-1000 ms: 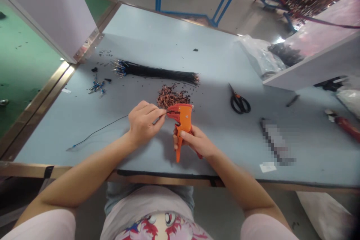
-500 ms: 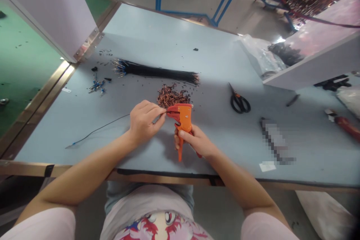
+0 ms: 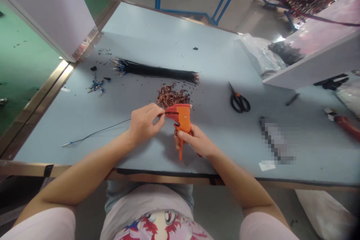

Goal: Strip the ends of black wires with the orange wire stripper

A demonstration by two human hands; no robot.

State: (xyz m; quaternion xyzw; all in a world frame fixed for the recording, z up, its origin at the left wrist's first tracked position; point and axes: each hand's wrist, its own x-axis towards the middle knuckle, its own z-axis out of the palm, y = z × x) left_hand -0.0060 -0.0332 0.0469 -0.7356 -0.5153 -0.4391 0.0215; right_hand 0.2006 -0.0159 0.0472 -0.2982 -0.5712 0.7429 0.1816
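Note:
Between thumb and fingers my left hand (image 3: pixel 146 122) pinches a thin black wire (image 3: pixel 104 128), close to the end at the tool's jaws. The wire trails off to the left and ends in a blue-collared metal terminal on the table. My right hand (image 3: pixel 194 140) is wrapped round the handles of an orange and red wire stripper (image 3: pixel 183 120), its jaws facing left. Whether the jaws are clamped on the wire is too small to tell. Just behind the tool lies a heap of copper and black wire scraps (image 3: pixel 171 95). Farther back rests a bundle of black wires (image 3: pixel 160 71).
Black-handled scissors (image 3: pixel 239 101) lie to the right, near a blurred-out object (image 3: pixel 275 138) and a white paper slip (image 3: pixel 267 165). Loose blue terminals (image 3: pixel 96 85) are at the left. White panels (image 3: pixel 53 15) stand on both sides, and a plastic bag (image 3: pixel 261 52) sits at the back right.
My left hand has shifted very slightly, and the wire's terminal end has slid a little to the left. The wire stripper stays almost in place in my right hand.

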